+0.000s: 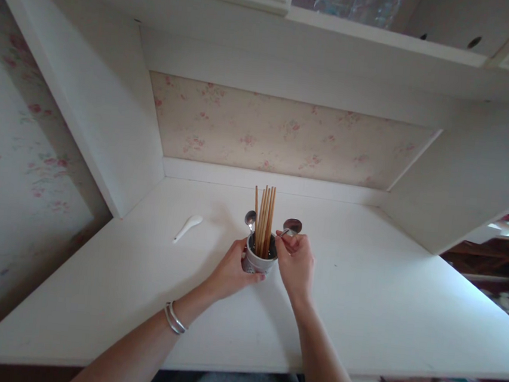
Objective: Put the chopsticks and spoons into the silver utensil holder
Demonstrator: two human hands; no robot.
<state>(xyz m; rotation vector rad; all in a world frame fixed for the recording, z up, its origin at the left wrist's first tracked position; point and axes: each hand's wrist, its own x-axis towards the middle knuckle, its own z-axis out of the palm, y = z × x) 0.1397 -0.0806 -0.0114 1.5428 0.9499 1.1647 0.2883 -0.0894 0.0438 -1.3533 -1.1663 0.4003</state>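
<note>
A grey utensil holder [257, 264] with small holes in its side stands in front of me. Several wooden chopsticks [264, 222] rise out of it, and a metal spoon [250, 219] leans at its left rim. My left hand [233, 273] is wrapped round the holder's left and near side. At the right rim, my right hand [295, 264] pinches the handle of a second metal spoon [293, 226], whose bowl points up. Where that handle ends is hidden by the fingers and rim. To the left, a white soup spoon [188, 228] lies on the white desk [362, 285].
White side panels [88, 91] flank the desk, and a shelf [294, 57] overhangs it. Plastic bottles [353, 2] stand in the cubby above. Flowered wallpaper [269, 129] covers the back. The desk's front edge is close to my body.
</note>
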